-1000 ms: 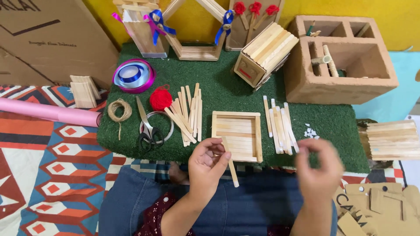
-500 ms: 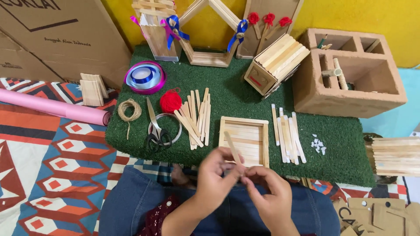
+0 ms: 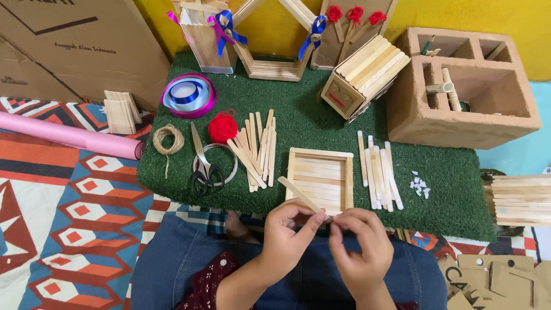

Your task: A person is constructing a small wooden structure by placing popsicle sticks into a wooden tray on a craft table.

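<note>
My left hand (image 3: 286,231) and my right hand (image 3: 359,244) meet over my lap at the near edge of a green turf mat (image 3: 321,123). Together they pinch one end of a flat wooden craft stick (image 3: 298,194), which slants up and to the left. Just beyond the stick lies a square frame of glued sticks (image 3: 320,179). Loose sticks lie in a pile (image 3: 257,150) to the frame's left and in a row (image 3: 377,171) to its right.
On the mat lie scissors (image 3: 204,163) across a wire ring, a red yarn ball (image 3: 222,127), twine (image 3: 168,139), ribbon spools (image 3: 187,95) and stick-built models (image 3: 364,73). A clay organiser block (image 3: 465,86) stands at the right. A pink roll (image 3: 69,135) lies left.
My right hand has come in from the right to join my left hand on the stick. The view has shifted slightly, and the stick now slants up toward the frame.
</note>
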